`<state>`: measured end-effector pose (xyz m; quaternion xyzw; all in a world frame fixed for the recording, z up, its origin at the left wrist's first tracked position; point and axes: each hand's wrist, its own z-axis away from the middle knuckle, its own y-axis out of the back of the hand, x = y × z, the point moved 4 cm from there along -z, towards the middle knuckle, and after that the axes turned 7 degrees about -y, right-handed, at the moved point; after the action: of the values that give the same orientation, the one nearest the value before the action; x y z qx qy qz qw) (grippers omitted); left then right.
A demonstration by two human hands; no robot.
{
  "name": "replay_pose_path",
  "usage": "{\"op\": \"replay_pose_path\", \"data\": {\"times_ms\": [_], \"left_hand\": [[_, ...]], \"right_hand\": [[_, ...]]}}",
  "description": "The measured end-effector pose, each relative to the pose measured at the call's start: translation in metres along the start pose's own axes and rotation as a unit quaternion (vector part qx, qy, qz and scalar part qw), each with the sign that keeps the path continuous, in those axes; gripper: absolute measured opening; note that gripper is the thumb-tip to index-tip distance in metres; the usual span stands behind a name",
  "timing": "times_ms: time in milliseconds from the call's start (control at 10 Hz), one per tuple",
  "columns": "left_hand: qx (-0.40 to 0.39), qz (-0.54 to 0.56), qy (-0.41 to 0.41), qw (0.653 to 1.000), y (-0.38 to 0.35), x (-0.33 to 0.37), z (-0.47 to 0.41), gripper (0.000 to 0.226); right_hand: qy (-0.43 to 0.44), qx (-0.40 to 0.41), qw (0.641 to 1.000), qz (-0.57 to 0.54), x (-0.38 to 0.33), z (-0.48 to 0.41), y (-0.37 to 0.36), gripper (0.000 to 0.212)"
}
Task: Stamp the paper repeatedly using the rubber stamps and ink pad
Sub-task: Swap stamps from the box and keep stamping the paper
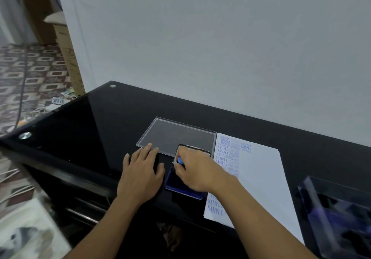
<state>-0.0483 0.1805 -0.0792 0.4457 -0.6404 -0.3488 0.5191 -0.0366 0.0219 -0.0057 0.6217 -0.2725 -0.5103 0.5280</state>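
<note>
My right hand (197, 171) grips a rubber stamp with a blue handle (180, 160) and holds it down over the blue ink pad (170, 184), which lies open on the black glass table. Most of the pad is hidden under that hand. My left hand (141, 175) rests flat on the table just left of the pad, fingers straight. To the right lies the white paper (261, 178), with columns of blue SAMPLE and AMENDED prints along its left side.
A clear plastic lid (178, 136) lies flat behind the hands. A clear box (339, 216) with dark and blue items stands at the right table edge. The table (96, 122) backs onto a white wall; its left edge drops to a patterned floor.
</note>
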Motion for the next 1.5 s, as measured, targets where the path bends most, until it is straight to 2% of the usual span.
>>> {"op": "replay_pose_path", "data": {"times_ms": [300,600,1500], "left_hand": [[0.003,0.005,0.002,1.0,0.002,0.0,0.001,0.055],[0.008,0.008,0.003,1.0,0.002,0.0,0.0,0.053],[0.012,0.015,0.011,1.0,0.002,-0.001,-0.001,0.053]], "right_hand": [[0.014,0.005,0.998,0.057,-0.011,0.002,-0.01,0.012],[-0.014,0.066,0.997,0.045,-0.014,0.001,-0.021,0.012],[-0.01,0.088,0.995,0.055,-0.012,-0.003,-0.024,0.01]]}}
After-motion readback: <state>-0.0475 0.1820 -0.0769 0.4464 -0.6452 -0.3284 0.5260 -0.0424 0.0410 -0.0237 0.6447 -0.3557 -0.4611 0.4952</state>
